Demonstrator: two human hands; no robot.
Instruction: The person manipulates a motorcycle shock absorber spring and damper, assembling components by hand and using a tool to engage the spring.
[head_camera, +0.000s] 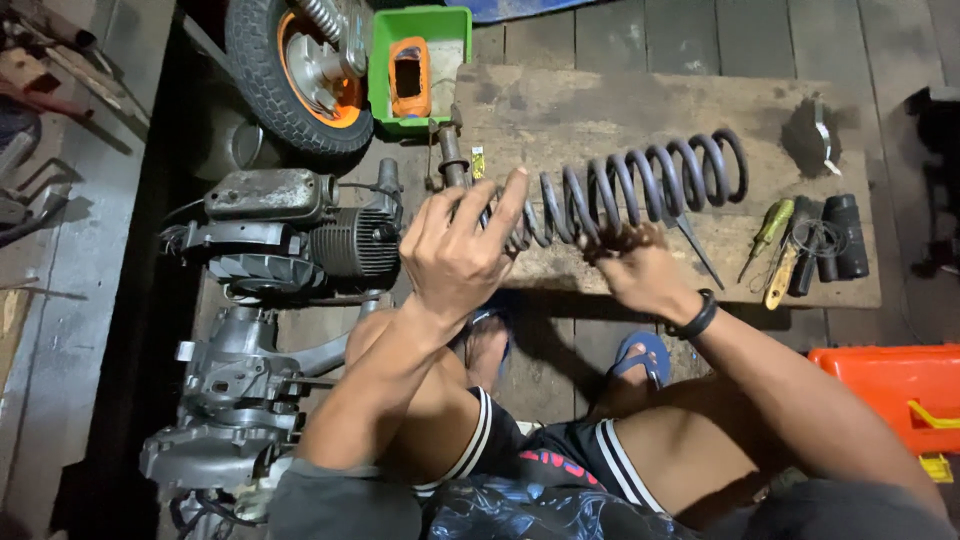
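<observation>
A long dark coil spring lies across a worn wooden board, curving from near a metal shock rod at its left end up to the right. My left hand grips the spring's left end, fingers wrapped over the coils. My right hand, with a black band on the wrist, holds the spring from below near its middle. I am crouching, with my feet in blue sandals below the board.
A small engine and gearbox casing lie at left. A wheel with an orange hub and a green tray sit at the top. Screwdrivers and black grips rest at the board's right; an orange case stands lower right.
</observation>
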